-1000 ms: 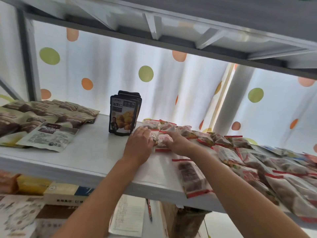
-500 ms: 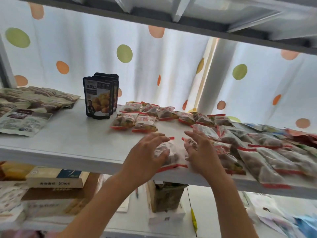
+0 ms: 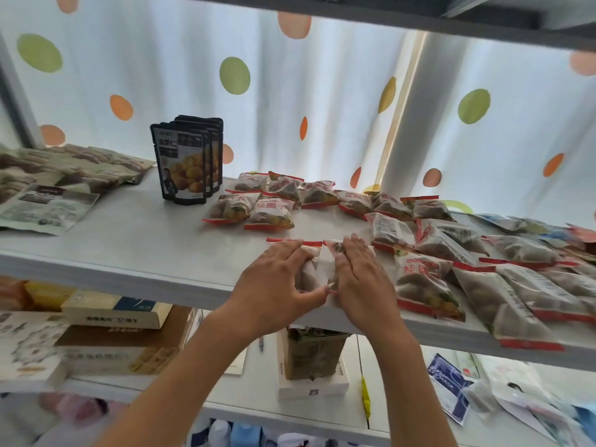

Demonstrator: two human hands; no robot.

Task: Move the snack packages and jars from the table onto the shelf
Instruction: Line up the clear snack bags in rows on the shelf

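My left hand and right hand lie side by side on two clear packets close to the front edge of the shelf. The left fingers curl over the left packet with the thumb tucked at its near end, gripping it; the right fingers lie nearly straight, pressing flat on the right packet. To my left the white shelf top runs bare up to the black pouches, which stand upright in a row. To my right, more packets lie crowded, some reaching the front edge. Further packets lie in rows behind my hands. They are crinkly clear plastic with red sealed ends and brown lumps inside; one reads 桂圆干. Flat greenish bags lie at far left.
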